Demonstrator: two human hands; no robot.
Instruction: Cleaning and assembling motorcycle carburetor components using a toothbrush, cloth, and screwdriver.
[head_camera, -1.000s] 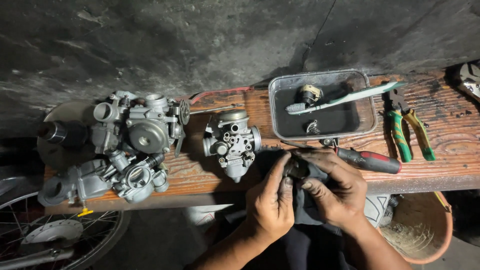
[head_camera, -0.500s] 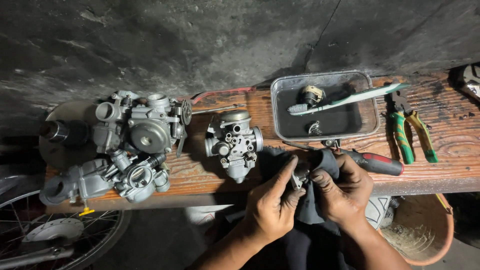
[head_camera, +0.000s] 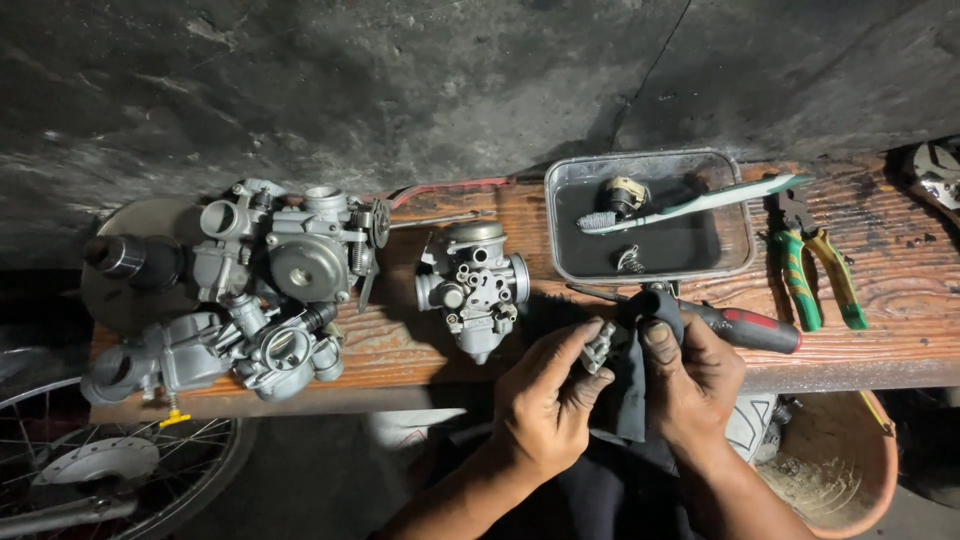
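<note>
1. The left hand (head_camera: 545, 405) holds a small grey metal part (head_camera: 598, 346) at the front edge of the wooden tabletop (head_camera: 900, 300); its fingers are closed around the part.
2. The right hand (head_camera: 695, 375) grips a dark cloth (head_camera: 632, 385), and its fingers press the cloth against the metal part.
3. The metal part sits between both hands, just in front of a carburetor (head_camera: 475, 285) that stands on the tabletop.
4. A screwdriver (head_camera: 745, 328) with a red and black handle lies on the tabletop, just behind the right hand.
5. A metal tray (head_camera: 735, 215) holds dark liquid, a toothbrush (head_camera: 690, 205) and small parts.
6. Green pliers (head_camera: 815, 265) lie to the right of the tray.
7. Several more carburetors (head_camera: 270, 285) lie together at the left end of the tabletop.
</note>
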